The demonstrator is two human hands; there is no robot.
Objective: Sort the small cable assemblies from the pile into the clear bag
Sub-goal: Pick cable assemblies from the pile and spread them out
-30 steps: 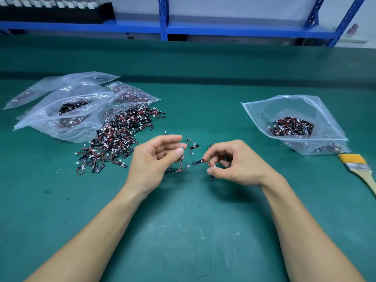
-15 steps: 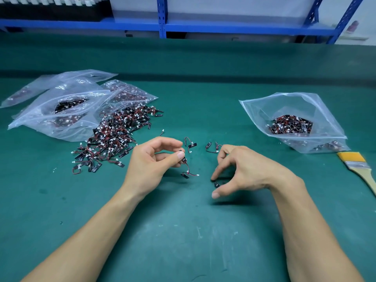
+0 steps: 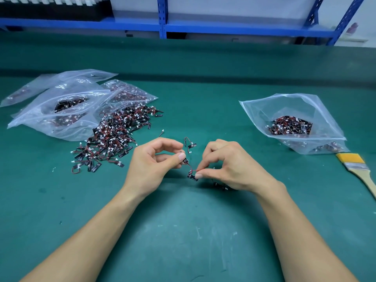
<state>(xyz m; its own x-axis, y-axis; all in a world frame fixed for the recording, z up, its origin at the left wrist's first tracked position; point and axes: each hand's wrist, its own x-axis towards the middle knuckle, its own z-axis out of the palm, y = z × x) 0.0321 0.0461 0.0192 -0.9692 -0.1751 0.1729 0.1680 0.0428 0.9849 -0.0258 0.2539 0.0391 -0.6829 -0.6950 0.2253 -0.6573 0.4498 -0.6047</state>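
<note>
Head view: clear bag point(image 3: 295, 104) holds cable assemblies point(image 3: 290, 127).

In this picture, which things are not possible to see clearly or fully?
Head view only:
- Parts under the right hand: mostly hidden by its palm.
- Brush: handle end cut off by the right edge.
- Pile: pieces too small and tangled to count.
- Left bags: contents blurred by creased plastic.
</note>
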